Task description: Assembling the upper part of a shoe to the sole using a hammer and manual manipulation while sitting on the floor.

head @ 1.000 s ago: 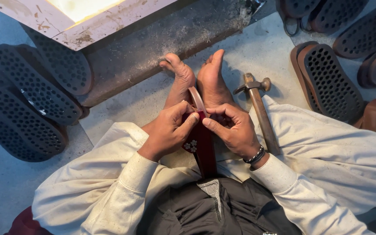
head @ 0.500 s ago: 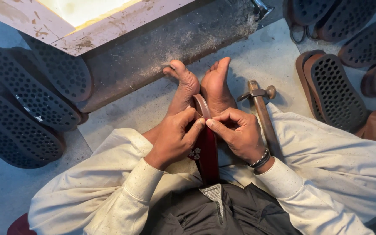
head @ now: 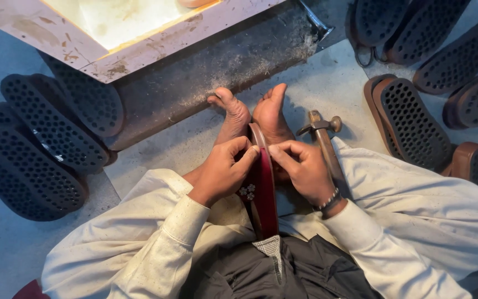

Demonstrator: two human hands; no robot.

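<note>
The left hand and the right hand are both gripping a dark red sandal standing on edge between them, the left fingers curling over its rim from nine o'clock and the right thumb and fingers pinching the same rim from three o'clock. The sandal is running from the lap at six o'clock up toward twelve, its far tip wedged between the person's two bare feet, and a small white flower trim is showing on its side just below the left hand. A hammer is lying on the concrete floor at about two o'clock from the hands, just beside the right wrist, which is wearing a beaded bracelet. Dark studded shoe soles are lying stacked at nine o'clock, and brown-edged soles are lying at three o'clock. A worn wooden frame is crossing the view at eleven o'clock.
</note>
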